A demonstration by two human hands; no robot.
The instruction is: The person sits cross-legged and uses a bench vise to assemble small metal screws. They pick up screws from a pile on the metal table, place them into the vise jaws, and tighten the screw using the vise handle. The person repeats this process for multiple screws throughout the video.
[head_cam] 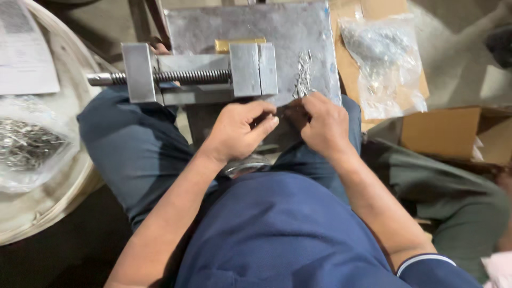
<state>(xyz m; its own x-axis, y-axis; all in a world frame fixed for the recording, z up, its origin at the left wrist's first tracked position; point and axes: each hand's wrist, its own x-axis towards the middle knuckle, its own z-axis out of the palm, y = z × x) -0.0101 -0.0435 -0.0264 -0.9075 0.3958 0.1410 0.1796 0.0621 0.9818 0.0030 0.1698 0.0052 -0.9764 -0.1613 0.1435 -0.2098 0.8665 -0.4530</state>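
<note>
At the centre of the frame the left hand and right hand meet just below the steel vise, fingertips pressed together in a pinching grip on something too small to make out. The pile of small metal pieces lies on the grey plate just above the right hand. A slip of the fingers could drop the tiny piece into the lap, and a brushing knuckle could scatter the pile.

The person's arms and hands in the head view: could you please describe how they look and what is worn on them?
Both forearms are bare to the hands, with no gloves, rings or watch visible. The left hand shows no sleeve in view. Above the right hand, the arm ends in a short navy blue sleeve with a thin white stripe along its cuff, matching the navy shirt.
</note>
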